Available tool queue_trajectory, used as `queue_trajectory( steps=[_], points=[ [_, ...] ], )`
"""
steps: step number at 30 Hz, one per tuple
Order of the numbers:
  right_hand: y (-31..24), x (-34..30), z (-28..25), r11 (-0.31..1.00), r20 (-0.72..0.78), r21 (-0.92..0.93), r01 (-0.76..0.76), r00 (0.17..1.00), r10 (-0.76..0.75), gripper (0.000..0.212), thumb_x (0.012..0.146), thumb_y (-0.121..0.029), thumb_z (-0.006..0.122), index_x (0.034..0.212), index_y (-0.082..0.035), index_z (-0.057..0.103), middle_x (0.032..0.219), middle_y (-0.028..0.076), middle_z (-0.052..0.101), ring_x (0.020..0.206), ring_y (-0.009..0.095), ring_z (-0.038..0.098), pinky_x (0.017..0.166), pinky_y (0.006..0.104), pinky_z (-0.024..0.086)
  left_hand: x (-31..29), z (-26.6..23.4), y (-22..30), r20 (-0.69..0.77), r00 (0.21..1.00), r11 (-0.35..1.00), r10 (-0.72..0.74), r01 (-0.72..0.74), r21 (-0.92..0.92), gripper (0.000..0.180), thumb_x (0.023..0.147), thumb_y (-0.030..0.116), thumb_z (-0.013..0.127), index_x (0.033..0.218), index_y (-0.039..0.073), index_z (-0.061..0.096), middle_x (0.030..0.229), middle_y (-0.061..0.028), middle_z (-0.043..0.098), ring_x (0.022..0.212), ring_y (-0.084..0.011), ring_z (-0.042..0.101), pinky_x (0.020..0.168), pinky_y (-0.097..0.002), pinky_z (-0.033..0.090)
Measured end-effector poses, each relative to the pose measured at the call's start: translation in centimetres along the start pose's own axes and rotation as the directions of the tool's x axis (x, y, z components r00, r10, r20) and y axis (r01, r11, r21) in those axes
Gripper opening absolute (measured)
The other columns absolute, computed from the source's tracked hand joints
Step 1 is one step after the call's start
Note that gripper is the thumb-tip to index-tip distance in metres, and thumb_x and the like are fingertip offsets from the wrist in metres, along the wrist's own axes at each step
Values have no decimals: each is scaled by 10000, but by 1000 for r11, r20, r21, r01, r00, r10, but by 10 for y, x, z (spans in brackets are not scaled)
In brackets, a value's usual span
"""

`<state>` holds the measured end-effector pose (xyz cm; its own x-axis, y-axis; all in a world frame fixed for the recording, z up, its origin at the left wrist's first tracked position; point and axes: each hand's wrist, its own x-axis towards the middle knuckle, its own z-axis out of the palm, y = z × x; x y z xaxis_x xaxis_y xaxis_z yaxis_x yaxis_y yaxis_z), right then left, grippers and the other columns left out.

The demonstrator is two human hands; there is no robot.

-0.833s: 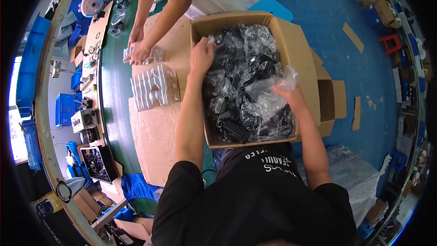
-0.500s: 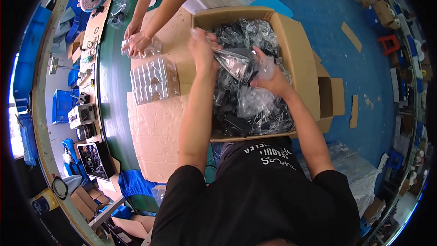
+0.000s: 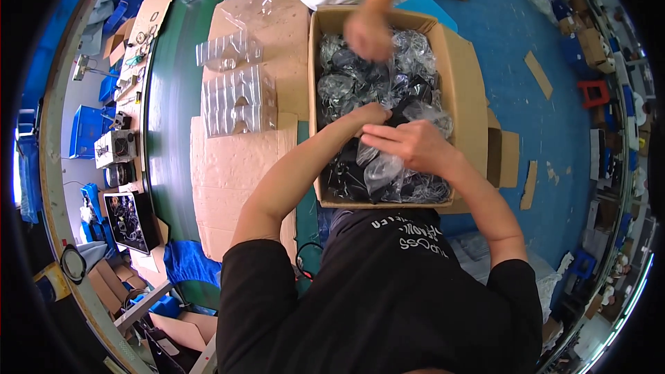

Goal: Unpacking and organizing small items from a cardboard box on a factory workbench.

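The blue floor is spreading out beyond an open carton full of plastic-wrapped goods. Inside, the left hand is sitting curled against a black bagged item, fingertips hiding, so I cannot tell its hold; the right hand is pointing two fingers leftward, its thumb hiding, grip unclear too.

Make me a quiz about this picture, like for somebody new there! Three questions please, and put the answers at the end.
1. True or false: the camera wearer's right grip is over the cardboard box of bagged things.
2. Choose one: the clear plastic packaging sits on
A) a wooden pallet
B) brown cardboard
C) a red stool
3. Fill in the missing colour: the camera wearer's shirt is ____.

Key: 1 true; 2 B; 3 black.
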<state>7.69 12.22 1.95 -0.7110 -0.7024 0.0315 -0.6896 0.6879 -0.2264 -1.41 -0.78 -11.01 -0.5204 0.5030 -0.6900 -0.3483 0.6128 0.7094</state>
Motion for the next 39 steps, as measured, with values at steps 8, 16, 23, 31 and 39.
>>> queue_trajectory(
  steps=[8, 16, 23, 31, 39],
  points=[
    [19, 0, 5, 891, -535, 337, 304, 841, -84, 302, 675, -53, 645, 976, -64, 658, 907, 36, 676, 609, 214, 600, 603, 295, 492, -7, -12, -19, -88, 996, 774, 4, -59, -631, 265, 919, 250, 493, 847, 19, 600, 658, -45, 545, 553, -130, 489, 443, -252, 400],
    [32, -6, -18, 876, -710, 426, -226, 517, 478, 126, 766, -30, 626, 889, -16, 646, 807, 73, 667, 610, 180, 573, 597, 272, 467, -40, -17, -3, -323, 946, 794, -13, -186, -578, 259, 891, 252, 520, 891, 2, 586, 702, -59, 560, 590, -179, 515, 514, -309, 434],
    [60, 8, -12, 521, -394, 843, -133, 506, 767, 96, 868, -115, 589, 828, -32, 618, 754, 53, 608, 625, 152, 535, 603, 264, 457, -64, 1, 23, -781, 170, 417, 601, -900, 125, 194, 827, 144, 605, 944, -10, 616, 728, -57, 585, 562, -157, 503, 523, -269, 427],
    [58, 14, -12, 169, -116, 985, -35, 590, 799, 225, 822, -123, 667, 1008, -19, 596, 909, 44, 626, 758, 152, 561, 677, 278, 466, -75, -8, 80, -593, 374, 514, 713, -854, 79, 138, 814, 103, 594, 860, -15, 648, 687, -45, 613, 618, -145, 528, 590, -264, 436],
    [65, -32, 43, 84, 145, 935, -345, 587, 796, 547, 742, -60, 704, 1237, -38, 472, 1161, 85, 561, 1041, 181, 534, 905, 306, 429, -63, -20, 77, -529, 503, 715, 683, -609, 344, 216, 804, 192, 592, 776, -18, 638, 701, -99, 630, 615, -229, 562, 560, -314, 441]
  ],
)
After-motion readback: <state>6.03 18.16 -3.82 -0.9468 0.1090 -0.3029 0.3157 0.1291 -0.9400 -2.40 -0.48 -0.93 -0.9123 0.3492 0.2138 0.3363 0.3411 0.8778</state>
